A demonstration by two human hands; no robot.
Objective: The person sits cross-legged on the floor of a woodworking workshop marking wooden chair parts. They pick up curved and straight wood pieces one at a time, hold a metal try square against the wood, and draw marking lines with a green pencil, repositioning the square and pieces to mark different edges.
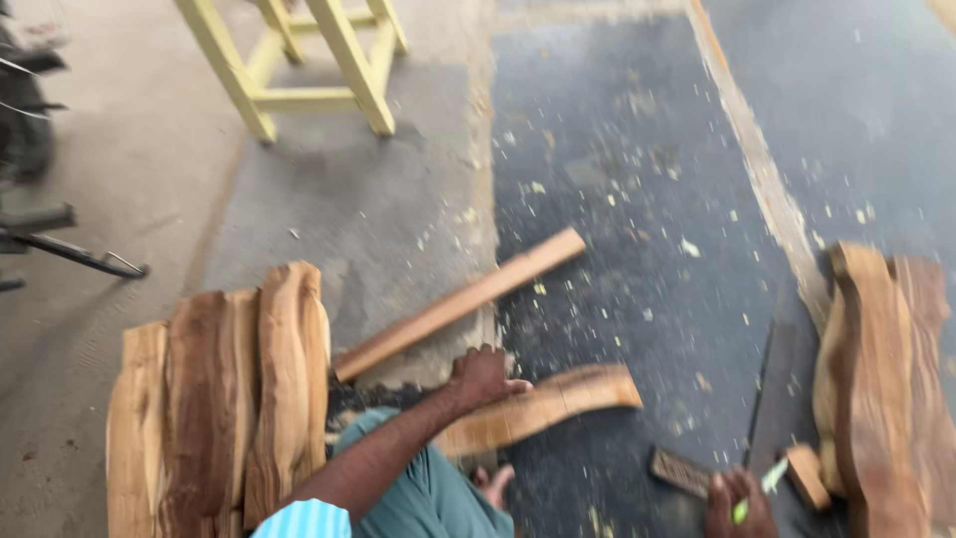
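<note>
My left hand (483, 377) rests on the near end of a short curved wooden piece (558, 399) lying on the floor, fingers curled over its edge. A longer straight wooden strip (463, 301) lies just beyond it, angled up to the right. At the bottom right, my right hand (737, 501) is closed around a small green pencil-like thing (762, 488). It sits between a dark flat block (680, 470) and a small brown wooden block (805, 476). The picture is blurred.
A stack of rough wood slabs (224, 399) lies to my left and another stack (881, 389) to my right. A long dark strip (772, 389) lies beside the right stack. A yellow wooden frame (299, 70) stands at the back. Wood chips litter the dark floor (637, 179).
</note>
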